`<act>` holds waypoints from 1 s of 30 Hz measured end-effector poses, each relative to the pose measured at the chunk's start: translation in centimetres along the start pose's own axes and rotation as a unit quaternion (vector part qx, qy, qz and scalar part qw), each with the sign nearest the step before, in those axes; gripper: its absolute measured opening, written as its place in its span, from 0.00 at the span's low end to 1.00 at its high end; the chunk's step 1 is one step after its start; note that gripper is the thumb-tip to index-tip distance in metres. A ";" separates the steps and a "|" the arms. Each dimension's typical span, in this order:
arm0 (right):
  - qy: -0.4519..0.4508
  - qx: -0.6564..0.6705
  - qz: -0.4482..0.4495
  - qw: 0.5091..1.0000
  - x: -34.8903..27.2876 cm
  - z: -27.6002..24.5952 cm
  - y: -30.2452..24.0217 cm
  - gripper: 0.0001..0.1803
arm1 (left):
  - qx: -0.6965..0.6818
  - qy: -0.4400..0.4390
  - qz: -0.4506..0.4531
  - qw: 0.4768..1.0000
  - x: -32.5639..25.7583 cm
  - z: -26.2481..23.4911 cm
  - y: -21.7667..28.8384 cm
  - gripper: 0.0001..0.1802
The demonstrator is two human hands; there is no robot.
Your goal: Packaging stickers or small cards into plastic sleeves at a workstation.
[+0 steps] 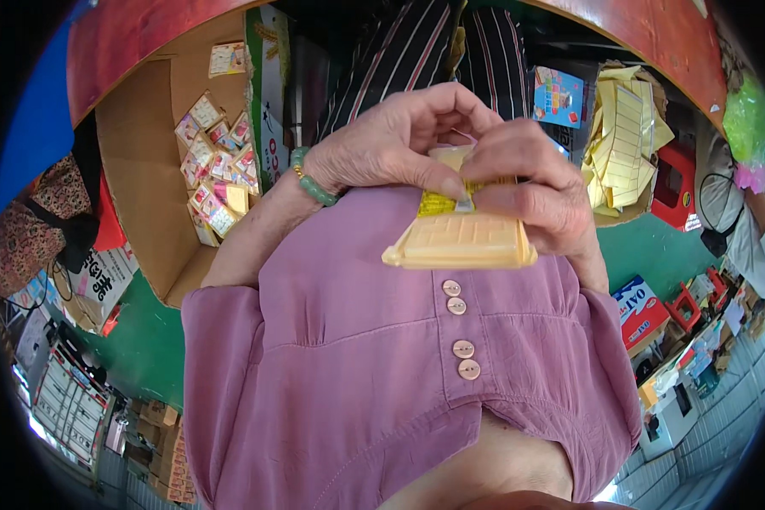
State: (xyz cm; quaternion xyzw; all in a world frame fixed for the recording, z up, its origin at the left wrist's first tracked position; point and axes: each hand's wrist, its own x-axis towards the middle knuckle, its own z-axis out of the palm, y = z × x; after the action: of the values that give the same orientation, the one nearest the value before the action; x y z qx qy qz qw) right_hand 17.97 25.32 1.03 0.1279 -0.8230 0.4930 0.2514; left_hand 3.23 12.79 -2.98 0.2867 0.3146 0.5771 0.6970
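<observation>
Both my hands are together in front of my chest, over a pale yellow moulded plastic tray (461, 241) with a grid of raised compartments. Behind the tray's upper edge is a bright yellow printed piece (436, 204), partly covered by my fingers. My left hand (391, 140), with a green bead bracelet (313, 180) on its wrist, has its fingers curled and its thumb pressed on the yellow printed piece. My right hand (540, 183) is closed with thumb and fingers pinched at the same piece, just above the tray. The fingertips partly hide what they grip.
A cardboard box (132, 157) at left holds several small printed packs (217, 183). At right, another box holds pale yellow trays (625, 136), beside a blue printed packet (558, 96). A red table edge (166, 42) curves across the far side. Red stools (674, 185) stand farther right.
</observation>
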 end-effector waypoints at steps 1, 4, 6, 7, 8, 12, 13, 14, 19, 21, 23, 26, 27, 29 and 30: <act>-0.015 0.007 -0.001 1.000 0.0 0.0 0.0 0.15 | -0.047 0.004 0.017 0.999 0.3 0.3 0.0 0.30; -0.014 0.013 0.022 1.000 0.4 -0.2 -0.4 0.15 | -0.060 -0.054 -0.035 0.996 0.5 -0.5 -0.3 0.39; -0.030 0.018 -0.004 0.999 0.2 -0.2 0.3 0.17 | -0.074 -0.038 -0.022 0.996 0.1 -0.1 0.0 0.36; -0.028 0.014 -0.002 1.000 0.2 -0.3 0.2 0.17 | -0.089 -0.049 -0.033 0.994 0.1 0.0 0.0 0.35; -0.024 0.008 0.004 1.000 0.5 0.0 -0.2 0.18 | -0.105 -0.065 -0.046 0.991 0.0 0.0 -0.1 0.35; -0.006 0.026 0.051 0.998 1.2 0.6 -0.9 0.27 | -0.122 -0.083 -0.027 0.989 -0.1 -0.6 -1.0 0.35; -0.003 -0.004 0.072 0.997 1.4 1.0 -1.2 0.26 | -0.107 -0.063 -0.015 0.992 -0.3 -0.7 -1.3 0.36; -0.006 0.002 0.067 0.998 1.6 1.0 -1.2 0.26 | -0.104 -0.056 -0.011 0.993 -0.3 -0.8 -1.5 0.36; -0.058 0.000 0.045 0.997 1.6 0.7 -1.1 0.21 | -0.116 -0.049 -0.032 0.992 -1.0 -0.8 -1.8 0.42; -0.059 0.022 0.037 0.997 1.8 1.0 -0.9 0.21 | -0.128 -0.057 -0.039 0.989 -1.1 -0.9 -1.2 0.45; -0.068 0.022 0.028 0.997 2.2 1.2 -1.0 0.20 | -0.123 -0.050 -0.045 0.990 -1.5 -0.9 -0.8 0.45; -0.080 0.015 0.031 0.996 2.6 1.6 -1.7 0.17 | -0.103 -0.042 -0.059 0.992 -2.2 -0.8 -0.4 0.46; -0.084 0.011 0.040 0.996 2.7 1.9 -1.9 0.15 | -0.087 -0.037 -0.066 0.993 -2.4 -0.9 -0.4 0.46; -0.089 -0.001 0.041 0.995 2.8 2.0 -2.2 0.14 | -0.095 -0.040 -0.046 0.994 -2.7 -0.8 -0.8 0.45; -0.094 -0.013 0.041 0.995 2.9 2.1 -2.5 0.14 | -0.102 -0.042 -0.027 0.993 -2.8 -0.7 -0.8 0.45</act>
State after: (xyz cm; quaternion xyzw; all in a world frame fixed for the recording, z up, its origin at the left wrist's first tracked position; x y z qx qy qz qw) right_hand 16.06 22.42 3.65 0.1363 -0.8539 0.4780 0.1539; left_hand 2.83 9.93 -3.70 0.2295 0.2315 0.5749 0.7505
